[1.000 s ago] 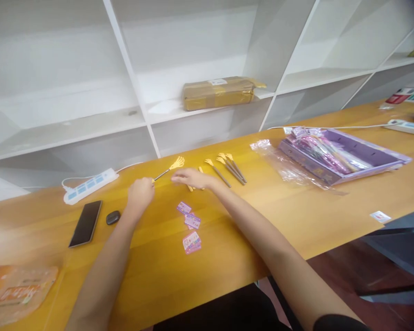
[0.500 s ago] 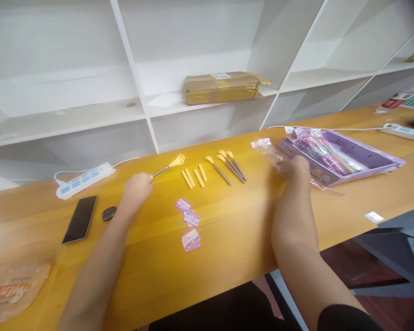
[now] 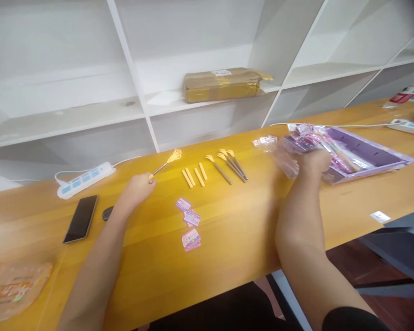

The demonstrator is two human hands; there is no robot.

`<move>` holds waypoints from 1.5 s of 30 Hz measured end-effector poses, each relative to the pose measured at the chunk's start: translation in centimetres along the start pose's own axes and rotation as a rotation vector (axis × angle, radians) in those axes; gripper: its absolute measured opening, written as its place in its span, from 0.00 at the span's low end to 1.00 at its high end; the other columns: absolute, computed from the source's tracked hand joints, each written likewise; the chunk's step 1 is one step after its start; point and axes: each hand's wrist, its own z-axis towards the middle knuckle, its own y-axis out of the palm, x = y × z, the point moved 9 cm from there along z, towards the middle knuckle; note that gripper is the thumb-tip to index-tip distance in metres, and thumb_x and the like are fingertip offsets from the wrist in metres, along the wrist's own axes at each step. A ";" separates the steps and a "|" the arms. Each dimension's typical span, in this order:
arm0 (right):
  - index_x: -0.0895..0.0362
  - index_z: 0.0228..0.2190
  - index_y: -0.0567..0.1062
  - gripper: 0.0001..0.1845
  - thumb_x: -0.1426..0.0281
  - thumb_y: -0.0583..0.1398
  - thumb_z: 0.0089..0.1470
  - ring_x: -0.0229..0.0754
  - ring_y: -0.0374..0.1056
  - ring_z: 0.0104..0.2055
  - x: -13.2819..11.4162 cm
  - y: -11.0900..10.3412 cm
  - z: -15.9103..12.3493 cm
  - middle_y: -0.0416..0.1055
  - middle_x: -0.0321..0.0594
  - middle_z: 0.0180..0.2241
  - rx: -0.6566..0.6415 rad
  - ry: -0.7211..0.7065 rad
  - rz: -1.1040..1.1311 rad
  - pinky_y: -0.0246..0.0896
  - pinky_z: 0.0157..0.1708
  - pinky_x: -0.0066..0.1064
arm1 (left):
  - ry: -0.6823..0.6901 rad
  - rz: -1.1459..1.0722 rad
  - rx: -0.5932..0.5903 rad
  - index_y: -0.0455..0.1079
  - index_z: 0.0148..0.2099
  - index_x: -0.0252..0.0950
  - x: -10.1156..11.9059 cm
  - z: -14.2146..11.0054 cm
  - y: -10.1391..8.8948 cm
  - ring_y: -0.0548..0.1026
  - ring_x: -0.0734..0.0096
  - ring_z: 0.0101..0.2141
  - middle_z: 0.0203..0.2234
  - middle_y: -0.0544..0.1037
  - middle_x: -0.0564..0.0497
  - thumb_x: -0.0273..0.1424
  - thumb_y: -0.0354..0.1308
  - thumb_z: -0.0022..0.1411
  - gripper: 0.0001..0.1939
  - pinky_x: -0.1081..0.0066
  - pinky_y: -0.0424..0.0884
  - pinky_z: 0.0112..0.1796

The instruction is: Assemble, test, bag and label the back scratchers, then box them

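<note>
My left hand [image 3: 140, 187] is closed round the handle end of a small back scratcher [image 3: 174, 156] with a yellow hand-shaped head and a metal shaft, held just above the table. To its right, several yellow sticks [image 3: 188, 177] lie in pairs. Beyond them rest several similar back scratchers [image 3: 227, 162] with metal shafts. My right hand [image 3: 315, 162] is blurred over the near left corner of a purple box [image 3: 360, 147], and its fingers are hidden. Clear plastic bags [image 3: 286, 163] lie beside that hand, and pink packaged items [image 3: 327, 142] fill part of the box.
Small printed cards [image 3: 191, 240] lie in the table's middle. Left are a phone [image 3: 80, 219], a black earbud-like case [image 3: 107, 213], a power strip [image 3: 86, 180] and an orange package [image 3: 17, 292]. A taped carton [image 3: 222, 86] sits on the white shelf behind; a white card [image 3: 380, 216] lies near the front edge.
My right hand has moved right, from the plastic bags at the box's left side to over the box corner. My left hand, still with the back scratcher, has shifted only slightly.
</note>
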 end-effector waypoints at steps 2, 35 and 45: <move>0.46 0.10 0.54 0.36 0.79 0.72 0.47 0.36 0.47 0.20 -0.2 -1.2 0.9 0.48 0.26 0.12 0.066 0.111 -0.041 0.50 0.31 0.42 | 0.036 -0.182 -0.015 0.66 0.58 0.37 0.4 -0.8 -0.3 0.77 0.60 0.31 0.36 0.79 0.46 0.45 0.54 0.70 0.22 0.65 0.66 0.31; 0.55 0.31 0.78 0.27 0.42 0.67 0.56 0.40 0.68 0.33 -32.5 11.4 -27.5 0.70 0.34 0.25 -1.328 -0.244 1.086 0.66 0.36 0.33 | 0.388 -1.313 0.018 0.82 0.44 0.40 9.3 -5.5 -1.1 0.69 0.74 0.30 0.33 0.74 0.53 0.38 0.76 0.59 0.13 0.74 0.66 0.30; 0.50 0.39 0.72 0.23 0.44 0.54 0.70 0.40 0.68 0.30 -29.9 1.7 -18.2 0.70 0.37 0.30 -0.603 -0.321 1.215 0.65 0.30 0.32 | 0.423 -1.492 0.349 0.82 0.48 0.43 5.0 -6.1 -7.2 0.71 0.74 0.30 0.29 0.73 0.55 0.38 0.80 0.55 0.19 0.73 0.71 0.35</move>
